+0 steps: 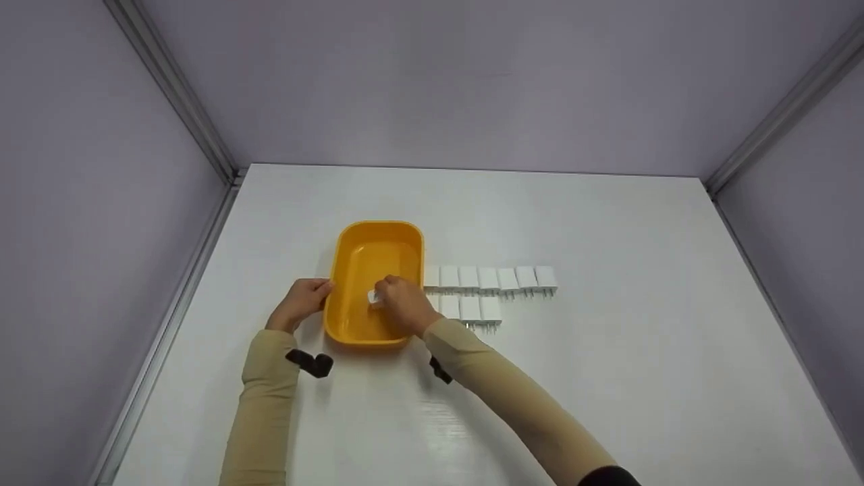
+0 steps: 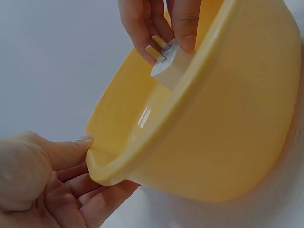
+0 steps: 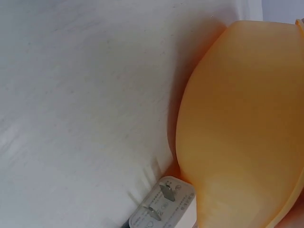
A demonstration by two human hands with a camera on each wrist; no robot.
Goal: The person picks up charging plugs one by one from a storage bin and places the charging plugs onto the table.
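Note:
A yellow-orange plastic basin stands left of the table's middle. My left hand grips its left rim; in the left wrist view the thumb lies over the edge and the fingers are underneath. Inside the basin, my right hand pinches a white charger plug with its two metal prongs pointing outward. The bare basin floor shows around that hand in the head view. Only the basin's outer wall and a sliver of the right hand appear in the right wrist view.
To the basin's right, white charger plugs lie in two rows, a longer far row and a shorter near row, prongs toward me. The right forearm hides part of the near row. One charger sits close against the basin wall. Grey panels enclose the white table.

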